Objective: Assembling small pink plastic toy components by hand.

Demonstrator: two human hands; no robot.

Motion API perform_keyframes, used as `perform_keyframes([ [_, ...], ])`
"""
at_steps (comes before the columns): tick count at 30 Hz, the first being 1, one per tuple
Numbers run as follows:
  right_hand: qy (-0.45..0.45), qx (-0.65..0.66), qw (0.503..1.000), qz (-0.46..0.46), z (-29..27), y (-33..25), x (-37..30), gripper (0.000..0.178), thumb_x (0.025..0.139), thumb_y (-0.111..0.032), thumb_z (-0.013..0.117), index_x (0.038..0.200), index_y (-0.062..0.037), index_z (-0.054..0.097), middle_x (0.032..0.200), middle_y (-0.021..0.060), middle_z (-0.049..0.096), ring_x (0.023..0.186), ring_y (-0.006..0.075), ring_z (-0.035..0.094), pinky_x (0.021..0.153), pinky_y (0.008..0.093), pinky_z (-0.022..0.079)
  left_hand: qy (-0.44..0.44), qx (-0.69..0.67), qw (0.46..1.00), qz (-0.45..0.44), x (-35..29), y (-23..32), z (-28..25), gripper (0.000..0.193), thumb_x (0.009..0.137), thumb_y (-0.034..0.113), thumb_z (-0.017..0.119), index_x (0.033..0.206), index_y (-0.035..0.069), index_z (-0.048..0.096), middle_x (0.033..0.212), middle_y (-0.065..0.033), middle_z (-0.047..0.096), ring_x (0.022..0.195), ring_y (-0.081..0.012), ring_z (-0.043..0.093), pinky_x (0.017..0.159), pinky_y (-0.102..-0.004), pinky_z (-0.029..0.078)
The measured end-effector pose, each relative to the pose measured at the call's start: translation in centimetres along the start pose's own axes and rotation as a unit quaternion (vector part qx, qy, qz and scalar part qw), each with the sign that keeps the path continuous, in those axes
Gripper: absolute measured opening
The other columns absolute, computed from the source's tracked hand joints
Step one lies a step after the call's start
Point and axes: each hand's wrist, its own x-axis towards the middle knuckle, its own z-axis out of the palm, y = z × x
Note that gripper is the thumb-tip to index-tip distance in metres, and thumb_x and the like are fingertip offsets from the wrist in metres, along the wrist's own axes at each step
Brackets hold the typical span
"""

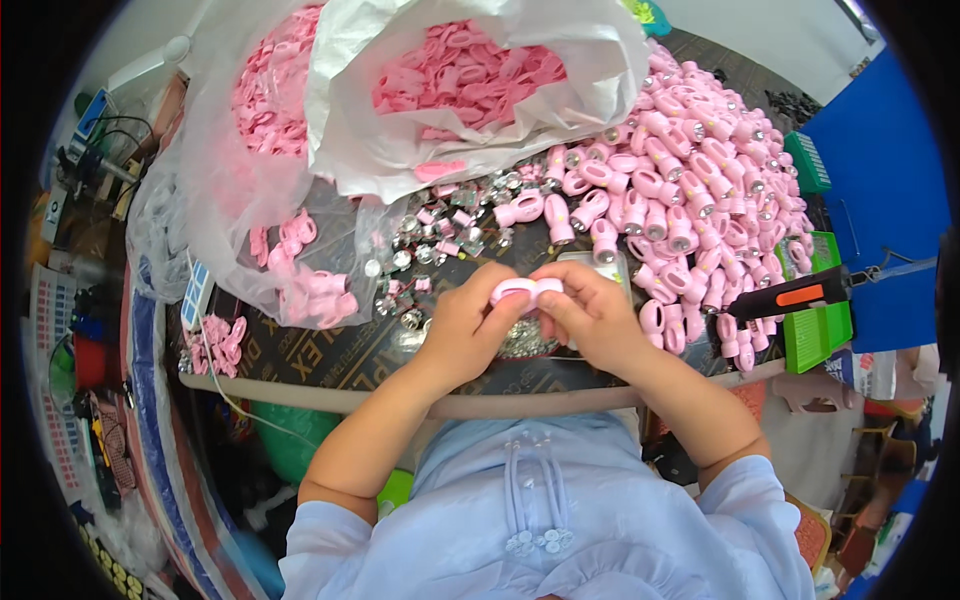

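Note:
Between my two hands, just above the near part of the table, is a pale pink flashlight casing (pixel 515 287) with a loop-shaped opening. My left hand (pixel 465 320) pinches its left end with thumb and fingers. At the other end, my right hand (pixel 595 315) grips it, the thumb pressed against it. Part of the casing is hidden by the fingers. Below my hands lies a patch of small shiny metal parts (pixel 527 340). Beyond them are scattered small silver-and-pink inserts (pixel 440 235). A large heap of pink flashlights (pixel 690 180) with silver ends spreads to the right.
A white sack (pixel 345 125) of pink shell pieces stands at the back, beside a clear plastic bag (pixel 200 180) holding more. An electric screwdriver (pixel 790 297) hangs from a cord at right, near a green basket (pixel 815 335) and a blue panel (pixel 870 190).

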Motion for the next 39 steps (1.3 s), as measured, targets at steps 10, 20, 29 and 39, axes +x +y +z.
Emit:
perform_keyframes([
  [10, -0.027, 0.274, 0.942, 0.194, -4.2, -2.9, 3.3, 0.035, 0.104, -0.039, 0.049, 0.092, -0.0076, 0.059, 0.060, 0.0009, 0.057, 0.038, 0.0085, 0.047, 0.033, 0.0215, 0.034, -0.025, -0.330, 0.923, -0.199, 0.4, -1.6, -2.6, 0.035, 0.106, 0.035, 0.046, 0.126, 0.007, 0.051, 0.084, -0.0084, 0.068, 0.063, -0.0108, 0.059, 0.057, -0.0215, 0.043],
  [20, 0.470, -0.427, 0.710, -0.304, -12.0, -5.4, 8.5, 0.029, 0.090, -0.020, 0.068, 0.112, -0.0022, 0.065, 0.090, 0.0114, 0.070, 0.074, 0.0258, 0.064, 0.066, 0.0377, 0.048, 0.105, 0.412, 0.904, 0.051, -1.8, -3.1, -6.0, 0.030, 0.077, 0.005, 0.073, 0.105, 0.001, 0.064, 0.096, -0.0148, 0.060, 0.095, -0.0351, 0.056, 0.081, -0.0436, 0.047],
  [29, 0.488, -0.691, 0.484, -0.223, -18.4, -7.0, 12.3, 0.033, 0.081, -0.028, 0.075, 0.107, -0.0101, 0.072, 0.118, 0.0120, 0.064, 0.111, 0.0379, 0.053, 0.095, 0.0497, 0.041, 0.101, 0.417, 0.902, 0.044, -0.8, -4.4, -6.2, 0.024, 0.073, 0.000, 0.072, 0.096, 0.002, 0.065, 0.099, -0.0144, 0.060, 0.098, -0.0354, 0.056, 0.085, -0.0443, 0.048],
  [39, 0.067, -0.306, 0.906, -0.286, 1.0, -1.8, 4.5, 0.033, 0.073, -0.002, 0.079, 0.104, -0.0042, 0.068, 0.108, 0.0125, 0.067, 0.106, 0.0303, 0.064, 0.090, 0.0374, 0.053, 0.170, -0.207, 0.955, -0.132, -0.8, -3.5, -6.2, 0.019, 0.086, 0.007, 0.074, 0.101, 0.003, 0.063, 0.093, -0.0068, 0.070, 0.083, -0.0155, 0.065, 0.072, -0.0281, 0.051],
])
